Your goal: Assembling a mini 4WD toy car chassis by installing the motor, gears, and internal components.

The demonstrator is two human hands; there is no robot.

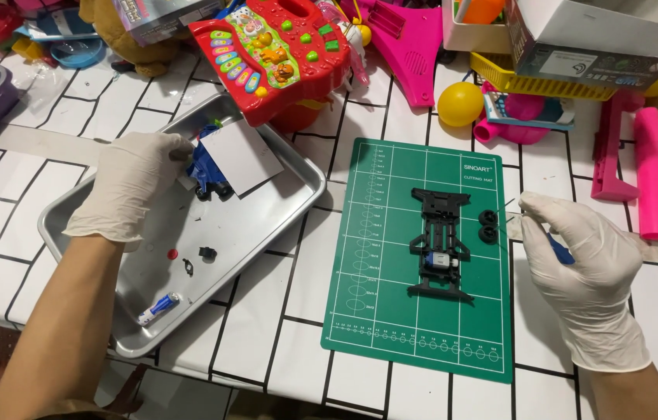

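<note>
- The left hand (130, 183), in a white glove, sits left of centre in the frame over a metal tray (282, 214); its fingers are closed on a blue toy car body (206, 167) held above the upper part of the tray.
- A white card (242, 158) lies tilted against the blue toy car body, just right of the fingertips.
- On the tray floor below the hand lie a small red bead (172, 253), two small black parts (198, 258) and, near the lower edge, a small blue and white piece (159, 307).
- The right hand (581, 268), also gloved, is at the right of the frame beside a green cutting mat (368, 311); its fingers are curled around a blue-handled tool (560, 250), whose thin tip points left towards the mat.
- A black toy car chassis (441, 245) lies in the middle of the green cutting mat, with a small silver motor seated in its lower half.
- Two black wheels (488, 225) rest on the mat's right edge, just beside the chassis and close to the tool tip.
- The desk (305, 354) has a white surface with black brick lines.
- Along the top of the frame stand a red toy keyboard (274, 50), a yellow ball (460, 103), pink plastic toys (640, 163) and a grey box (601, 39).
</note>
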